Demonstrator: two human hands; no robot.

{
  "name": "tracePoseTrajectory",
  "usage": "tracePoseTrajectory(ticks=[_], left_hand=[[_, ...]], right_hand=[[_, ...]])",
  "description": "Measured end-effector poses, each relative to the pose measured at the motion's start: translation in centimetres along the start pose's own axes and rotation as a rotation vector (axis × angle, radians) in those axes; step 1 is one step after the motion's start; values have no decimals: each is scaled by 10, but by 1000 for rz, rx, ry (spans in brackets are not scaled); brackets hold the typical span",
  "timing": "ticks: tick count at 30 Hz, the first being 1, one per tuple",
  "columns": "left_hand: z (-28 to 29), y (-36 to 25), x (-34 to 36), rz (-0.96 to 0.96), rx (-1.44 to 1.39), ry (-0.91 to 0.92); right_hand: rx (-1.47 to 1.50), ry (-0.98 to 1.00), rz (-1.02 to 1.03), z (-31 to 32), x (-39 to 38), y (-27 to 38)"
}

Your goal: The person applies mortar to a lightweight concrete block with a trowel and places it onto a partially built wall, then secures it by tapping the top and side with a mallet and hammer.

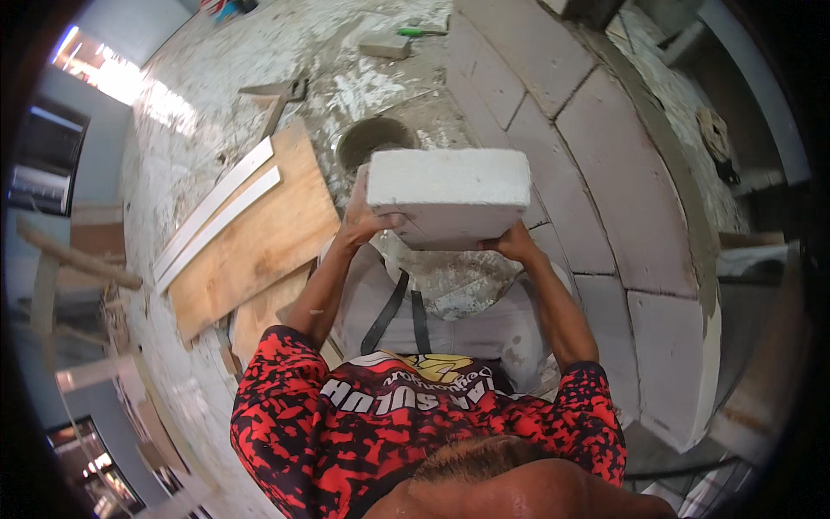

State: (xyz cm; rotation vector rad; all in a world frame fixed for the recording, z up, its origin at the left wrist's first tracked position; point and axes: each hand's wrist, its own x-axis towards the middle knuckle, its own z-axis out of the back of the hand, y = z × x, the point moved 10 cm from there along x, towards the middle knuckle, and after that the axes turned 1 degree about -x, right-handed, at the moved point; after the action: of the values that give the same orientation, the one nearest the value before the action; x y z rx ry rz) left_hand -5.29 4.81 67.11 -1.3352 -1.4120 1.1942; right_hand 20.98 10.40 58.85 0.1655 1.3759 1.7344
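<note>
Pale block: a thick rectangular slab (450,186), its white narrow side uppermost and its greyer broad face toward the person; it is held just to the right of the round grey bucket (373,131) and on the person's side of it, partly overlapping it in view.
Left hand: this hand (365,218), nearest the bucket, is part open around the slab's left end, thumb across the near face; the other fingers are mostly hidden.
Right hand: this hand (516,244), farther right of the bucket, is curled part open at the slab's lower right corner, thumb at the bottom edge; the remaining fingers are largely out of sight.
Block wall: large grey blocks (605,164) in staggered courses, right of the bucket, with a grey mortar band (666,160) along one edge.
Plywood: a tan sheet (268,246) left of the bucket and nearer the person, two white strips (220,228) lying on it.
Handsaw: dark-handled (298,89), left of the bucket and beyond it.
Small block: a grey piece (385,46) beyond the bucket, near a green-handled tool (413,32).
Grey trousers: the person's legs (467,336), on the near side of the bucket.
</note>
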Motion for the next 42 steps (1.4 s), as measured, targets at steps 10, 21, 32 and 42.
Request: tracePoseTrajectory(ticks=[10, 21, 32, 42], left_hand=[[84, 6, -71, 423, 797, 68], [-15, -41, -45, -75, 1594, 176], [-8, -33, -24, 19, 1428, -30], [14, -40, -55, 87, 1294, -104]], right_hand=[[7, 179, 96, -139, 59, -41], [-128, -74, -169, -48, 203, 22], [186, 450, -127, -140, 285, -48], [-694, 74, 97, -52, 219, -50]])
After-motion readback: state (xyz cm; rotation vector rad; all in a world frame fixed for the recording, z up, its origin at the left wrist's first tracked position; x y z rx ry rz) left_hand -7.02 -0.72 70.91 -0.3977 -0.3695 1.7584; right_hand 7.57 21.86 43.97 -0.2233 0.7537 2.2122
